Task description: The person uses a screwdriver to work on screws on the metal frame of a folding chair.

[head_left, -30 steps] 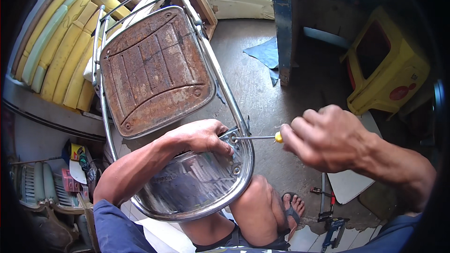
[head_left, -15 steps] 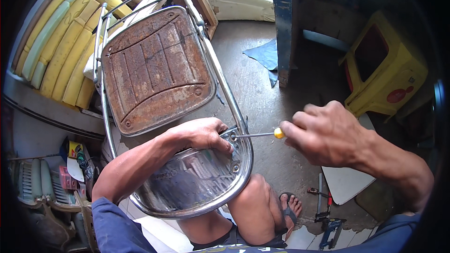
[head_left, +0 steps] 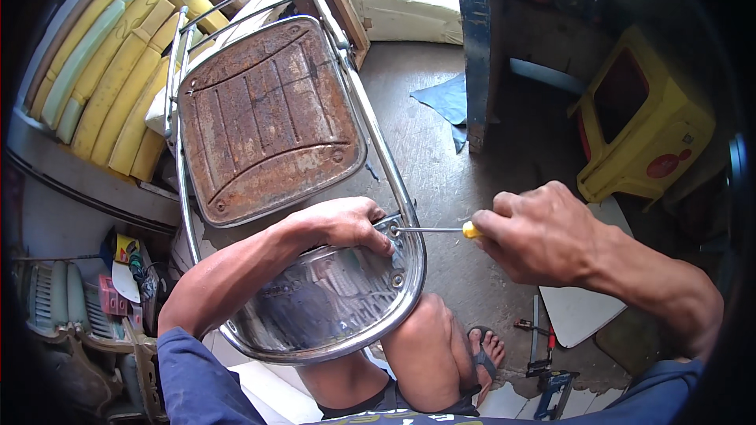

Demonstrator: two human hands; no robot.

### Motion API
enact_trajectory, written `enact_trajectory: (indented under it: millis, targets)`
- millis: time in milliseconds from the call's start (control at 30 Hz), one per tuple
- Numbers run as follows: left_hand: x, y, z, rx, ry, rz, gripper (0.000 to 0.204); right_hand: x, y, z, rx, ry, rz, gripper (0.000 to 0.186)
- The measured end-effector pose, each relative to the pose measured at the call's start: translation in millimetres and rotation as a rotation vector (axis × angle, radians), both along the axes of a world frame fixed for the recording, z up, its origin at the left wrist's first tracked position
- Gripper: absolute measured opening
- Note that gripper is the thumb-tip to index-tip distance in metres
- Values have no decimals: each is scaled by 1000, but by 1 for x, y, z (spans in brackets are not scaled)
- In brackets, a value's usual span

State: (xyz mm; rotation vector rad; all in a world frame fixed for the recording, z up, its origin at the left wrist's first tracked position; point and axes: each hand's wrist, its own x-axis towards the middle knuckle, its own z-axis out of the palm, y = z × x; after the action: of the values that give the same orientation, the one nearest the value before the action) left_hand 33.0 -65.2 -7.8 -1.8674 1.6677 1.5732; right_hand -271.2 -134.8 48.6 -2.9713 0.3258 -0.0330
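A metal folding chair lies across my legs, with a rusty brown seat pan [head_left: 272, 122] and a chromed tube frame [head_left: 378, 138]. Its shiny backrest panel [head_left: 323, 311] is nearest to me. My left hand [head_left: 358, 224] grips the panel's upper edge, thumb lying on the metal near the right corner and other fingers partly hidden behind it. From the right, my right hand [head_left: 543, 232] is closed around the yellow handle of a screwdriver [head_left: 429, 230]. The shaft runs level to the left, its tip at a screw in the corner bracket [head_left: 396, 232]. A second screw [head_left: 398, 279] sits below.
Yellow foam pads [head_left: 118, 79] are stacked at the upper left. A blue post [head_left: 476, 47] and a yellow plastic stool [head_left: 650, 114] stand at the right. Clamps [head_left: 555, 389] and a white board [head_left: 583, 311] lie on the floor near my sandalled foot [head_left: 484, 350].
My right hand has turned and dropped slightly, with the screwdriver tip staying at the same screw. My left hand keeps its hold; the chair appears slightly shifted in view.
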Motion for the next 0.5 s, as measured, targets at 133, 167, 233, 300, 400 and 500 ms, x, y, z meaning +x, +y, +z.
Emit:
enact_trajectory:
  millis: [133,167,233,300,400,500]
  targets:
    - [-2,2,6,39,-45,6,44,25,-3,21,435,285,-285,32]
    - [-2,2,3,30,-42,-1,44,25,-5,22,401,302,-250,31]
    - [3,5,-2,2,-51,-10,45,26,-5,26,323,322,-172,28]
    - [5,7,-1,-4,-41,17,47,16,-1,7,-30,22,-14,28]
    - [-1,2,3,9,-49,-10,48,-2,-1,-13,-485,-158,223,28]
    - [0,2,0,-2,-78,-22,48,-3,-6,-15,-537,-112,278,25]
